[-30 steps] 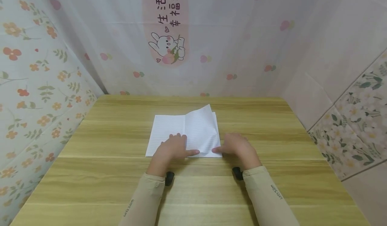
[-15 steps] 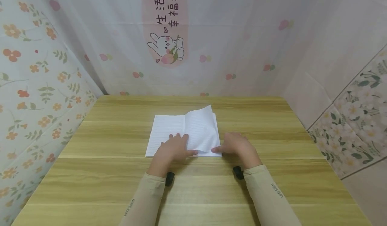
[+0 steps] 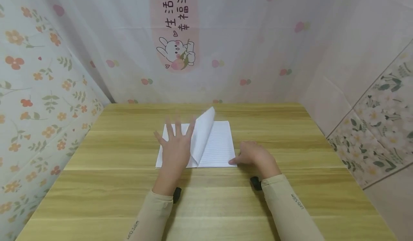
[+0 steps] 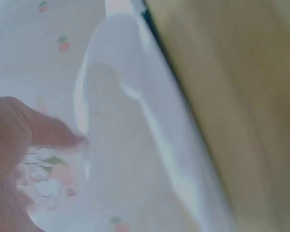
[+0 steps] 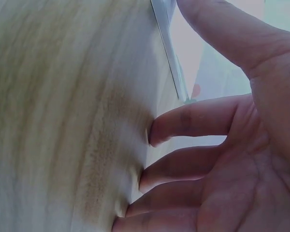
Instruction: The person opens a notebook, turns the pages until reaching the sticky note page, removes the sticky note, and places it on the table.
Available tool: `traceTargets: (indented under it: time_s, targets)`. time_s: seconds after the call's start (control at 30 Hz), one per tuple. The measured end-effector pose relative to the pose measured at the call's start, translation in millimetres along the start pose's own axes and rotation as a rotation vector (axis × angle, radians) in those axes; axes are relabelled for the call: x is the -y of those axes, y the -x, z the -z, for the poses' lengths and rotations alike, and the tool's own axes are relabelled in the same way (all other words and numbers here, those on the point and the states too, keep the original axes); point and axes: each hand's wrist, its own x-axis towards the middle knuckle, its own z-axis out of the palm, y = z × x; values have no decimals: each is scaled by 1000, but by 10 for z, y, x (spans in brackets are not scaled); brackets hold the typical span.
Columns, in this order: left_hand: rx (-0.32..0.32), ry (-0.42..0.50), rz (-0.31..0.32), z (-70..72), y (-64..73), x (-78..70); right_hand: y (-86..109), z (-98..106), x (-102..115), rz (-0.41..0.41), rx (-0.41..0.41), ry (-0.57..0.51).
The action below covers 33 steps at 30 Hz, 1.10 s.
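Observation:
An open notebook with ruled white pages lies on the wooden table. One of its leaves stands up and curls over near the centre fold. My left hand is over the left page, fingers spread wide and blurred, its thumb side against the raised leaf. In the left wrist view the thumb meets the edge of the pale leaf. My right hand rests at the lower right corner, thumb on the page; in the right wrist view its fingertips touch the table beside the notebook.
The wood-grain table extends around the notebook on all sides. A patterned curtain hangs behind its far edge, with floral cloth on the left and another floral sheet on the right.
The raised leaf has swung from the right page leftward to the fold. My left hand has moved left and up, its fingers now spread. The right hand has stayed almost in place.

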Motion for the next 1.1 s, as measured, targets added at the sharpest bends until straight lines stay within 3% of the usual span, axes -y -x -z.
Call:
traceTargets:
  time_s: [0.07,0.17,0.23,0.33,0.47,0.67,0.83,1.1]
  targets:
    - [-47,-158,-76,31,36,-24,3,-5,4,-4,0,1]
    - [-8,-267,-167,50,90,-69,9,1,7,-12,2,-3]
    - [38,-280,-165,38,119,-100,10,9,7,-15,6,-10]
    - [85,-273,-113,-4,151,-134,2,11,11,-12,15,-22]
    - [155,-193,-114,-48,147,-163,-9,6,6,-5,18,-17]
    - [378,-6,-92,-114,122,-93,-14,-1,5,-12,26,-19]
    - [500,135,-60,-179,71,9,-29,-27,-12,-20,31,-10]
    - [576,241,-37,-143,-20,50,-36,-20,-4,-28,6,-12]
